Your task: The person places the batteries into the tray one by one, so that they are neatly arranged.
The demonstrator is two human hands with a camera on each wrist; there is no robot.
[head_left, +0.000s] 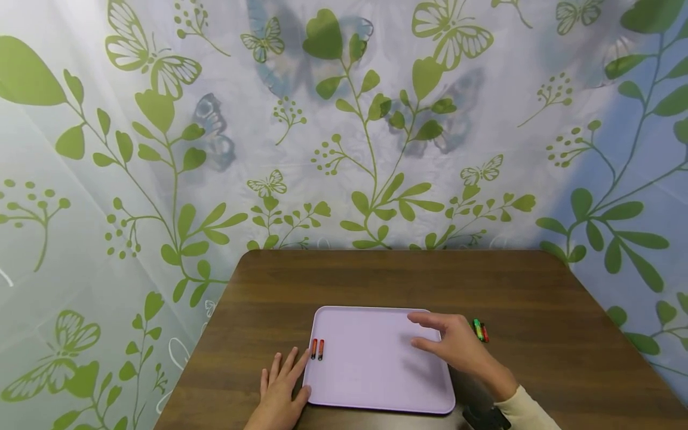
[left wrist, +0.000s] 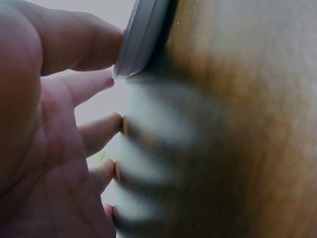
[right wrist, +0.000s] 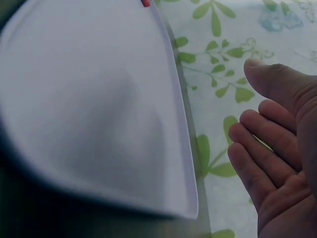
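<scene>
A lilac tray (head_left: pixel 376 373) lies on the table. Along its left side, two red-and-black batteries (head_left: pixel 321 350) stand out side by side. My left hand (head_left: pixel 279 391) is spread flat on the table at the tray's left edge; in the left wrist view its thumb touches the tray rim (left wrist: pixel 141 39). Over the tray's right part hovers my right hand (head_left: pixel 457 343), thumb and fingers apart with nothing between them. Its straight fingers (right wrist: pixel 265 163) show in the right wrist view. Just beyond that hand, a green battery (head_left: pixel 478 329) and a red battery (head_left: pixel 485 333) lie on the table.
The brown wooden table (head_left: pixel 398 278) extends behind the tray and to both sides. A white curtain (head_left: pixel 333 125) with green leaves and butterflies hangs behind its far edge. A dark wrist strap (head_left: pixel 486 418) sits near the right sleeve (head_left: pixel 527 409).
</scene>
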